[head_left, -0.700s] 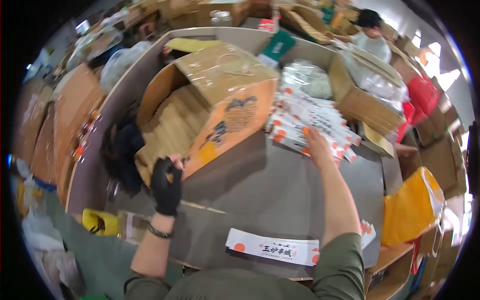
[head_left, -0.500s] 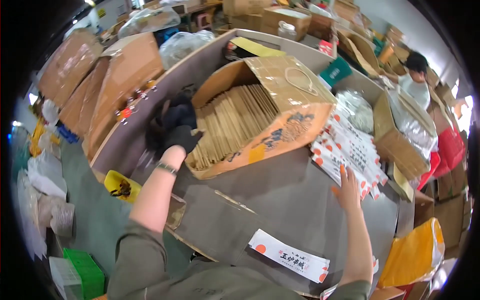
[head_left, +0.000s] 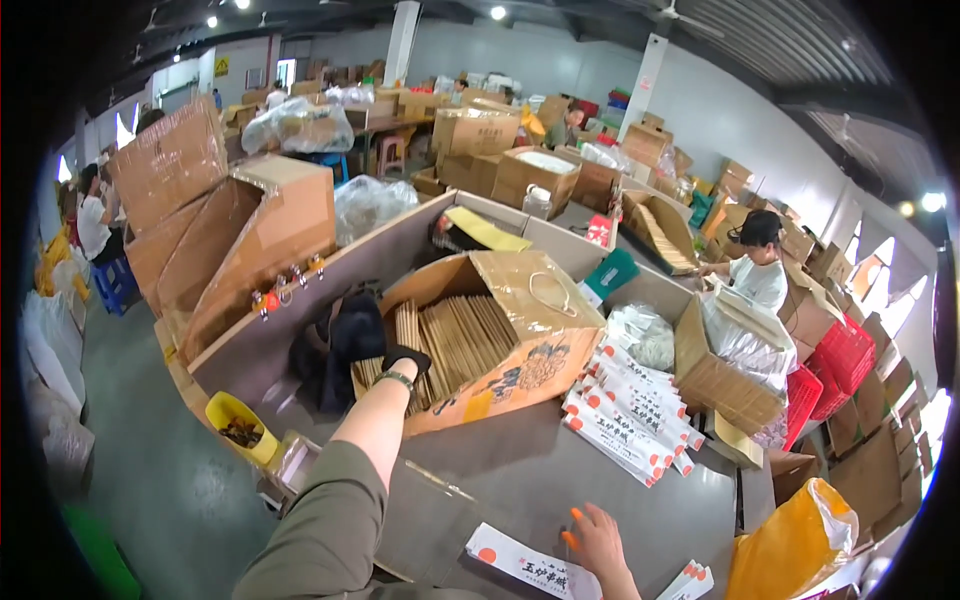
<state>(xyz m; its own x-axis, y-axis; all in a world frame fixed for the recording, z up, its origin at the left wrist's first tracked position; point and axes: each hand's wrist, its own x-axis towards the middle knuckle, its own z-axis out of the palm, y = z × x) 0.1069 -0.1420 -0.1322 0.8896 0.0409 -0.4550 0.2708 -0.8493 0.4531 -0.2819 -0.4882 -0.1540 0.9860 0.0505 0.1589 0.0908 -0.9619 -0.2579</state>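
Grey table (head_left: 520,470) | left hand (head_left: 405,362) in carton (head_left: 500,340), grip hidden | right hand (head_left: 598,530) seemingly open flat

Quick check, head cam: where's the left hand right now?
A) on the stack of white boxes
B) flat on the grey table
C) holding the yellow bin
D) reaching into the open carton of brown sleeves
D: the gloved left hand is inside the open carton, on the upright brown sleeves; the right hand rests on the grey table beside a white box.
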